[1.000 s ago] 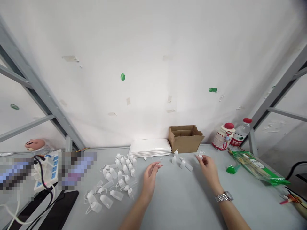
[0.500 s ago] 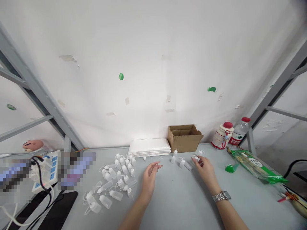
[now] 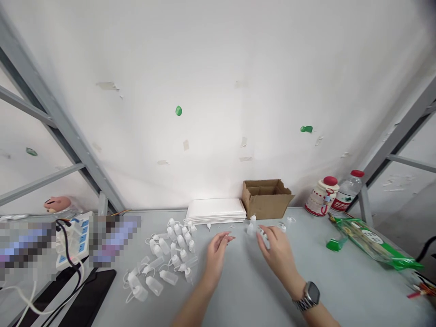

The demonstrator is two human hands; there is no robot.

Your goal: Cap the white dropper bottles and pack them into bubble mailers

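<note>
My right hand is over a small translucent squeeze bottle, thumb and fingers closed around it; the hand partly hides it. Just beyond stand one or two similar bottles with white nozzle caps. A loose white cap lies beyond the right hand's knuckles, and another cap is farther back. Near the middle of the table, my left hand hovers with fingers bent, thumb a little apart, holding nothing visible. Left of it lies a group of several capped squeeze bottles.
A cardboard box and a stack of white sheets stand against the wall. At right are a red-lidded jar, a water bottle and a green package. A power strip with cables lies at left.
My right hand has moved left and a little nearer, from the loose cap to the bottle. My left hand stays about where it was. The view has shifted slightly.
</note>
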